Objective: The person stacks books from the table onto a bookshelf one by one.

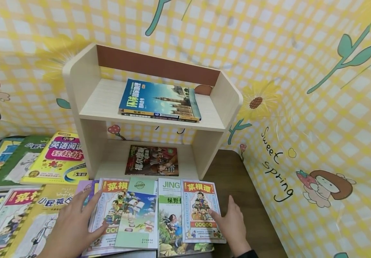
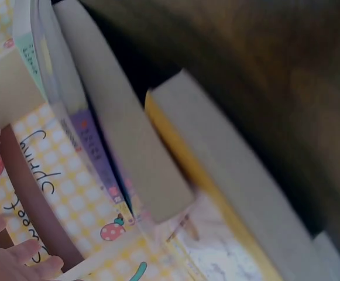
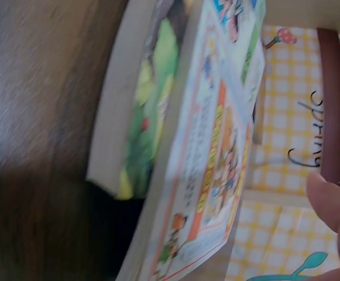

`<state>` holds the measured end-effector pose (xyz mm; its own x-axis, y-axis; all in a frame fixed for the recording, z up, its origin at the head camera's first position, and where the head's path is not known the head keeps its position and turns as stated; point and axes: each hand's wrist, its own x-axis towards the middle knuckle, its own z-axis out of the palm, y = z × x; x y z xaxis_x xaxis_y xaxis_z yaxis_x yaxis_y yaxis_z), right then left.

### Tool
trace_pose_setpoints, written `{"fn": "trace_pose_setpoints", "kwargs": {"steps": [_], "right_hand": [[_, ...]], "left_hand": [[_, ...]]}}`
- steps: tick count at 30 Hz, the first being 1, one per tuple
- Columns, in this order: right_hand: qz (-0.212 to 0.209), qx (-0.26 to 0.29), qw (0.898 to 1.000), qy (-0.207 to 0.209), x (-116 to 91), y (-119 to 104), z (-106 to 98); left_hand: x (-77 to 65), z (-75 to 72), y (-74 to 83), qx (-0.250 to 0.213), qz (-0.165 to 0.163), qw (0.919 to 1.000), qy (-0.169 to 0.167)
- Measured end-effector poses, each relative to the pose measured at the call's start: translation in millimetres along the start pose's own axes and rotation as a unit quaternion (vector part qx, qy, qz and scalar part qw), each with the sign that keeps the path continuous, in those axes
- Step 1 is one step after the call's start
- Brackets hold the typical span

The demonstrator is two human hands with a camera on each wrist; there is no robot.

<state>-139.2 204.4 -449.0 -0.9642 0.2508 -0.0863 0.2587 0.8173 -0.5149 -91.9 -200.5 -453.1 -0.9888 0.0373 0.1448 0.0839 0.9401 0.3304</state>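
My left hand (image 1: 72, 222), fingers spread, hovers over the left part of a row of books. Beneath and beside it are a gold comic-style book (image 1: 35, 229), a purple-edged book (image 1: 85, 186) and a white book with a red title (image 1: 108, 211). My right hand (image 1: 234, 225) is at the right end of the row, fingers extended. Its thumb overlaps the right edge of a small red-titled book (image 1: 201, 208), which lies on a green-and-white book (image 1: 168, 225). Between the hands lies a pale green book (image 1: 140, 215). In the right wrist view the thumb (image 3: 333, 205) shows apart from the books.
Behind the row stands a two-tier wooden shelf (image 1: 153, 123). Blue books (image 1: 159, 98) lie on its upper board, a dark red book (image 1: 151, 161) on the lower. More books, one yellow (image 1: 58, 157), fill the left. Checked yellow cloth (image 1: 301, 107) borders the dark tabletop (image 1: 253, 215).
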Motion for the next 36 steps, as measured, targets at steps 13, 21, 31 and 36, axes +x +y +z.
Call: {"fn": "trace_pose_setpoints", "kwargs": {"steps": [13,21,31,36], "right_hand": [[0.060,-0.035,0.995,-0.067,3,13,29],[0.055,-0.016,0.995,-0.083,4,10,29],[0.032,0.071,0.994,-0.077,9,29,31],[0.022,0.164,0.984,-0.072,7,45,30]], "left_hand": [[-9.1,12.4,3.1,0.015,0.000,0.9998,-0.010],[-11.2,23.7,2.8,0.014,-0.009,0.9993,-0.032],[-19.7,20.4,10.4,0.003,-0.029,0.9988,-0.038],[-23.4,13.0,13.3,-0.006,-0.025,0.9996,-0.013]]}}
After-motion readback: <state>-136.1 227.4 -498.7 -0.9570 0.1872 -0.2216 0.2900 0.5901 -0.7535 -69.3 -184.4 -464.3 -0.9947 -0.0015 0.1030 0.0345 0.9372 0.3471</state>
